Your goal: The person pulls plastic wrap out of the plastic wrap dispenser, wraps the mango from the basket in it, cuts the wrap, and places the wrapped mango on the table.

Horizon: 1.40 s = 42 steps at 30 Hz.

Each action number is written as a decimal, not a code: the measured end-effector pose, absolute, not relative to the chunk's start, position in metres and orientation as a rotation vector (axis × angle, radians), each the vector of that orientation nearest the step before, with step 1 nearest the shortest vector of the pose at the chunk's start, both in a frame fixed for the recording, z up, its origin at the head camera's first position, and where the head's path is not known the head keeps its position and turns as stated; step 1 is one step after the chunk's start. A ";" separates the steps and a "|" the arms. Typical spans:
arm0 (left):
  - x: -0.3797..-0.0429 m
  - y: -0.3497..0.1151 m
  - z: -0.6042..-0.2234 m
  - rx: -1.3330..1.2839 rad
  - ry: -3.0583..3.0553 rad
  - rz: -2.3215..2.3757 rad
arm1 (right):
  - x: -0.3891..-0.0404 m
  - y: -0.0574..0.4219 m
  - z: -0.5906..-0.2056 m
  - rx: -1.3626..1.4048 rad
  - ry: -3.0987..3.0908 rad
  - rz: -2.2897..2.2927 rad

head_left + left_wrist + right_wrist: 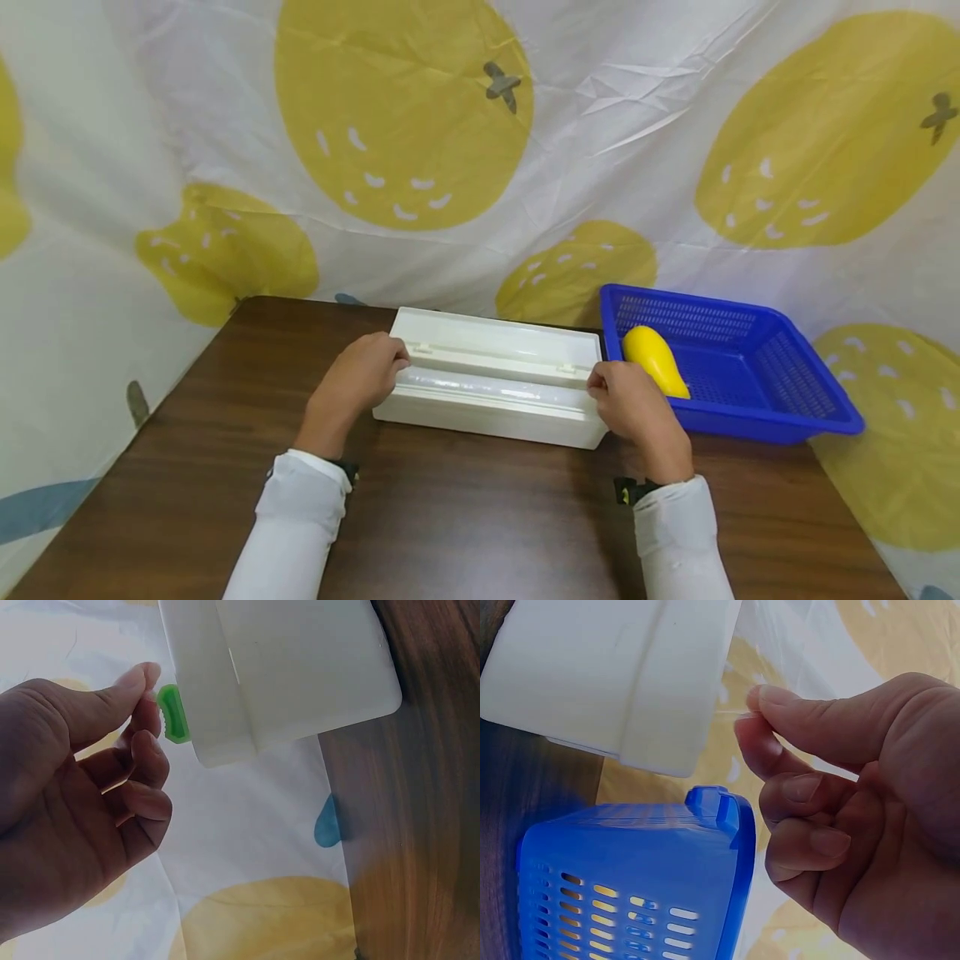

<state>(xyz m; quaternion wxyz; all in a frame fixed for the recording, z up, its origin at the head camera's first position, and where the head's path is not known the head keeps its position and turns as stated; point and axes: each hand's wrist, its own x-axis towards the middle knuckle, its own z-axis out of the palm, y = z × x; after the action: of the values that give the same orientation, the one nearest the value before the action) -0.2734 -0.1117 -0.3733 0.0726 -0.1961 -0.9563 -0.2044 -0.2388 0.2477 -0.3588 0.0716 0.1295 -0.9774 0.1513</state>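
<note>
Your sleeves (292, 521) point at the dispenser (487, 422); left hand (362, 373) and right hand (633, 400) pinch film (495, 387) at opposite ends, probably keeping it level.

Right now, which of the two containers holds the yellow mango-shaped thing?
The blue basket, on the right: its walls are slotted and the yellow mango-shaped thing lies at its left end. The white box has solid walls and holds a film roll.
</note>
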 end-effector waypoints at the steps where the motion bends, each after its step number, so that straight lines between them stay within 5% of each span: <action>1: -0.273 -0.111 -0.373 -0.583 -2.875 -0.618 | -0.239 0.248 -0.359 0.392 -2.934 0.454; 42: -0.262 -0.114 -0.357 -0.534 -2.529 -0.630 | -0.241 0.245 -0.356 0.181 -2.581 0.563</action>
<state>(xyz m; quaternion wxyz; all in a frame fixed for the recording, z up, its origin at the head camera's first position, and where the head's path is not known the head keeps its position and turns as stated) -0.2622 -0.1135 -0.3570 0.2384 -0.1950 -0.9232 -0.2299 -0.2407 0.2445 -0.3556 0.2442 0.0664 -0.9452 0.2061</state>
